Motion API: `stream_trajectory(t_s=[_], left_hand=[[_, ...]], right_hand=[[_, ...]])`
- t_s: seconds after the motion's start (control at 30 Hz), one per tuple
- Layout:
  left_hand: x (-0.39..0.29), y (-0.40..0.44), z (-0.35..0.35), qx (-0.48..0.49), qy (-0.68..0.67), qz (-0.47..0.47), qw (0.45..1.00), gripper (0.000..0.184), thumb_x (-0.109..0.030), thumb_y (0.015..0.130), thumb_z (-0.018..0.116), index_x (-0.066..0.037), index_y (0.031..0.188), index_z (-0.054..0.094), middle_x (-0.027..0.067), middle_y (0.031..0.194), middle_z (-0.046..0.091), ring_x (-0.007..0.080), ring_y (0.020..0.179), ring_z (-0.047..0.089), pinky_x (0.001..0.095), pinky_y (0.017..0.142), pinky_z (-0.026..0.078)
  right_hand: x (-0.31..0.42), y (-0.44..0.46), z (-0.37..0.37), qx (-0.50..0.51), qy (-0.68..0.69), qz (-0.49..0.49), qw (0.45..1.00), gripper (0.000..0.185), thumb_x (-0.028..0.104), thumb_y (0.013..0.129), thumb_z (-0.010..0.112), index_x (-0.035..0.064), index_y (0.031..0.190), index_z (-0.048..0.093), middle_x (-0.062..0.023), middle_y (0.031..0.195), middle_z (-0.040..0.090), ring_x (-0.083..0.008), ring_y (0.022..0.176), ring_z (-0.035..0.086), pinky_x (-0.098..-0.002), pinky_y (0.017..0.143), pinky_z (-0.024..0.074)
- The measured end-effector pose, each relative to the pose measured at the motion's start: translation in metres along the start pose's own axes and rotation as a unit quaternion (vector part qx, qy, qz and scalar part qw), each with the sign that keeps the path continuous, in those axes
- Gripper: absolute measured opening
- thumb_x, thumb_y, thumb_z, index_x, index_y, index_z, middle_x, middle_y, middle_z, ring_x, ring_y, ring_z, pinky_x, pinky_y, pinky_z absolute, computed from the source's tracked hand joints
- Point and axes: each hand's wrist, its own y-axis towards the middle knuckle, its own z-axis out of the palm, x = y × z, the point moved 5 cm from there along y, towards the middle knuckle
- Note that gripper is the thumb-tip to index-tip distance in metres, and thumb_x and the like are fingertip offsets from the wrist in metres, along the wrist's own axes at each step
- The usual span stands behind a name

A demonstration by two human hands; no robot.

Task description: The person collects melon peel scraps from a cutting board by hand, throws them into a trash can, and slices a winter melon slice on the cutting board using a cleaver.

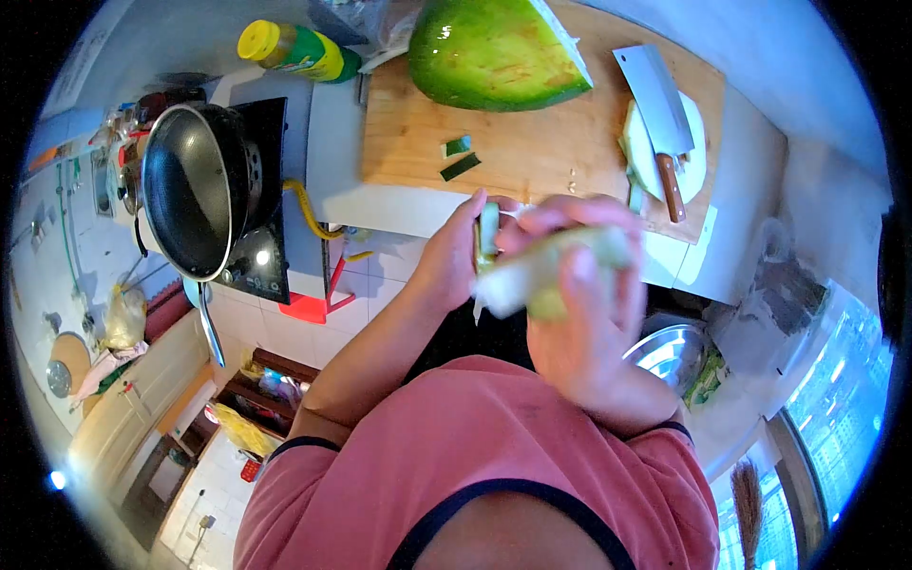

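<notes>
My right hand (594,304), blurred by motion, is wrapped round a pale green and white melon piece (541,271) in front of my chest. Close beside it on the left, my left hand (451,242) has its fingers closed on a slim pale-green object (488,228); its kind is hard to make out. Beyond both hands lies a wooden cutting board (532,152). On it are a large cut green melon (494,57), dark green peel strips (461,167) and a white melon slice (696,142). A cleaver (655,100) with a wooden handle rests across that slice.
To the left, a black frying pan (185,190) sits on the dark stove (271,237). A green bottle with a yellow cap (299,52) stands behind the board's left end. A metal basin (670,356) is low at my right, and a red stool (309,306) at lower left.
</notes>
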Motion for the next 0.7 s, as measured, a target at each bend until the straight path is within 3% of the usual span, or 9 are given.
stream_trajectory(t_s=[0.07, 0.1, 0.2, 0.33, 0.4, 0.47, 0.5, 0.6, 0.7], left_hand=[[-0.007, 0.002, -0.013, 0.089, -0.088, -0.01, 0.992, 0.04, -0.041, 0.093, 0.041, -0.004, 0.104, 0.052, 0.0085, 0.094, 0.059, 0.0192, 0.087, 0.058, 0.0294, 0.078, 0.046], [-0.008, -0.001, -0.012, 0.088, -0.094, -0.009, 0.992, 0.04, -0.041, 0.093, 0.041, -0.004, 0.104, 0.052, 0.0085, 0.094, 0.059, 0.0192, 0.087, 0.058, 0.0294, 0.078, 0.046], [-0.016, -0.002, -0.019, 0.061, -0.117, -0.015, 0.991, 0.036, -0.038, 0.091, 0.045, -0.005, 0.104, 0.053, 0.0106, 0.096, 0.058, 0.0231, 0.092, 0.057, 0.0345, 0.084, 0.047], [-0.013, -0.001, -0.1, -0.033, -0.219, 0.068, 0.973, 0.032, -0.034, 0.092, 0.043, -0.008, 0.107, 0.053, 0.0122, 0.101, 0.057, 0.0282, 0.096, 0.055, 0.0393, 0.085, 0.047], [-0.022, -0.004, -0.117, 0.084, -0.235, 0.001, 0.968, 0.029, -0.032, 0.089, 0.048, -0.007, 0.103, 0.054, 0.012, 0.099, 0.057, 0.026, 0.094, 0.055, 0.04, 0.082, 0.049], [-0.028, -0.015, -0.135, 0.066, -0.226, 0.006, 0.972, 0.023, -0.027, 0.087, 0.051, -0.009, 0.102, 0.055, 0.0117, 0.102, 0.054, 0.0268, 0.094, 0.055, 0.0428, 0.081, 0.05], [-0.032, -0.021, -0.141, 0.053, -0.226, 0.011, 0.973, 0.024, -0.027, 0.087, 0.051, -0.009, 0.103, 0.055, 0.0115, 0.1, 0.055, 0.0266, 0.094, 0.055, 0.0424, 0.079, 0.051], [-0.037, -0.038, -0.159, 0.032, -0.228, 0.007, 0.973, 0.024, -0.027, 0.086, 0.051, -0.01, 0.103, 0.055, 0.0113, 0.099, 0.056, 0.0264, 0.094, 0.056, 0.0422, 0.077, 0.051], [-0.033, -0.044, -0.175, 0.016, -0.226, 0.008, 0.974, 0.024, -0.026, 0.086, 0.051, -0.01, 0.103, 0.055, 0.0115, 0.1, 0.056, 0.0265, 0.094, 0.057, 0.0424, 0.077, 0.051]], right_hand=[[-0.047, 0.003, -0.016, 0.065, -0.121, 0.023, 0.99, 0.028, 0.022, 0.091, 0.048, 0.0009, 0.109, 0.046, -0.0154, 0.102, 0.054, -0.0222, 0.092, 0.055, -0.0366, 0.085, 0.0446], [-0.06, 0.003, -0.02, 0.134, -0.315, -0.065, 0.937, 0.03, 0.025, 0.089, 0.05, 0.0003, 0.106, 0.051, -0.0159, 0.103, 0.054, -0.0234, 0.095, 0.053, -0.0369, 0.085, 0.0427], [-0.104, -0.005, -0.008, 0.235, -0.574, -0.17, 0.766, 0.035, 0.028, 0.082, 0.057, 0.0019, 0.106, 0.055, -0.0153, 0.106, 0.054, -0.034, 0.098, 0.051, -0.0414, 0.089, 0.041], [-0.131, -0.004, -0.004, 0.281, -0.591, -0.203, 0.728, 0.034, 0.019, 0.074, 0.064, 0.0052, 0.104, 0.059, -0.014, 0.113, 0.053, -0.033, 0.108, 0.049, -0.0453, 0.099, 0.035], [-0.167, 0.031, -0.039, 0.246, -0.576, -0.177, 0.76, 0.039, 0.015, 0.076, 0.061, 0.0057, 0.113, 0.056, -0.0151, 0.124, 0.047, -0.0334, 0.12, 0.042, -0.047, 0.105, 0.0274], [-0.198, 0.061, -0.058, 0.208, -0.652, -0.18, 0.707, 0.046, 0.008, 0.075, 0.057, 0.0074, 0.12, 0.051, -0.0154, 0.132, 0.041, -0.0328, 0.123, 0.04, -0.0485, 0.105, 0.027], [-0.212, 0.067, -0.065, 0.254, -0.707, -0.204, 0.627, 0.053, 0.004, 0.073, 0.057, 0.0098, 0.125, 0.047, -0.0154, 0.136, 0.037, -0.0318, 0.123, 0.04, -0.0466, 0.104, 0.0302], [-0.232, 0.07, -0.078, 0.336, -0.684, -0.252, 0.596, 0.05, 0.002, 0.072, 0.06, 0.0086, 0.121, 0.052, -0.0172, 0.128, 0.045, -0.0349, 0.119, 0.043, -0.0452, 0.101, 0.0351], [-0.224, 0.061, -0.113, 0.284, -0.635, -0.24, 0.677, 0.044, 0.001, 0.07, 0.061, 0.006, 0.114, 0.058, -0.0172, 0.127, 0.047, -0.034, 0.119, 0.044, -0.045, 0.101, 0.0348]])
